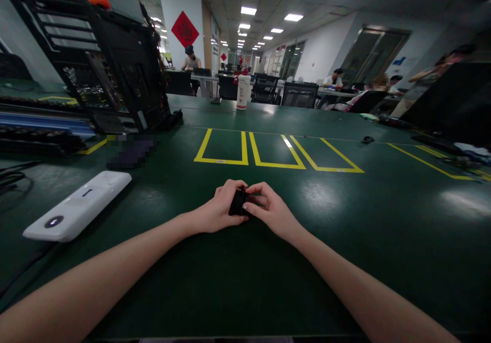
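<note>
Both of my hands meet over the green table [245, 281], around a small black object [237, 203] whose kind I cannot make out. My left hand [220, 209] is wrapped round its left side, thumb toward me. From the right, my right hand [270, 209] pinches at its edge with thumb and fingertips. Much of the object is hidden by the fingers. Just beyond the hands, yellow tape outlines [247, 163] mark the tabletop.
A white oblong device [79, 205] with a cable lies at my left. Behind it stands a black computer case [126, 72]. A white bottle [243, 95] stands at the far edge. A dark monitor [452, 103] is at right. Several people sit at desks beyond.
</note>
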Motion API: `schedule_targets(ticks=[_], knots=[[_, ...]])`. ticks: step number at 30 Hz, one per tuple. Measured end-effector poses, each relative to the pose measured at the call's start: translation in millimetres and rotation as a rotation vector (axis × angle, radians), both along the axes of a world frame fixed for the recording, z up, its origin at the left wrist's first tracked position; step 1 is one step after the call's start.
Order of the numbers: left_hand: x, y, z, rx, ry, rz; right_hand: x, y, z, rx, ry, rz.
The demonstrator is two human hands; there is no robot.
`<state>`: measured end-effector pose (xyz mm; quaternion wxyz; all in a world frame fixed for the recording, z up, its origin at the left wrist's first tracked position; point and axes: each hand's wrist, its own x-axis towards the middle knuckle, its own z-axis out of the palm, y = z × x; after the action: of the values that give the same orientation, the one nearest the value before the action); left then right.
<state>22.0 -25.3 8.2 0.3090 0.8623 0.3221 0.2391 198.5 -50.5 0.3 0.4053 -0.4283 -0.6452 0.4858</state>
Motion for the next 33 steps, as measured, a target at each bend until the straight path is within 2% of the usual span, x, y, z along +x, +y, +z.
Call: schedule_targets(ticks=[5, 9, 13, 19, 24, 28, 33], knots=[[-1.1, -0.6, -0.5, -0.017, -0.007, -0.001, 1.7, -3.6, 3.8, -0.009, -0.063, 0.016], [-1.2, -0.2, 0.7, -0.028, -0.005, 0.003, 1.1, -5.4, 4.1, -0.022, -0.009, 0.070], [-0.3, -0.3, 2.9, -0.024, -0.002, -0.005, -0.9, -1.5, 0.6, -0.025, 0.041, 0.023], [-0.7, -1.1, 3.2, -0.024, -0.005, -0.010, -0.2, -1.4, 2.4, -0.042, 0.002, 0.025], [-1.2, -1.1, 4.4, -0.026, -0.002, -0.011, 0.8, -6.2, 4.7, -0.035, 0.028, 0.078], [-1.4, -1.4, 6.8, -0.041, -0.016, -0.019, -0.1, -3.1, 1.5, -0.003, 0.063, 0.034], [-1.9, -1.9, 8.2, -0.067, -0.013, -0.028, 0.3, -1.5, 0.7, -0.035, -0.018, 0.003]])
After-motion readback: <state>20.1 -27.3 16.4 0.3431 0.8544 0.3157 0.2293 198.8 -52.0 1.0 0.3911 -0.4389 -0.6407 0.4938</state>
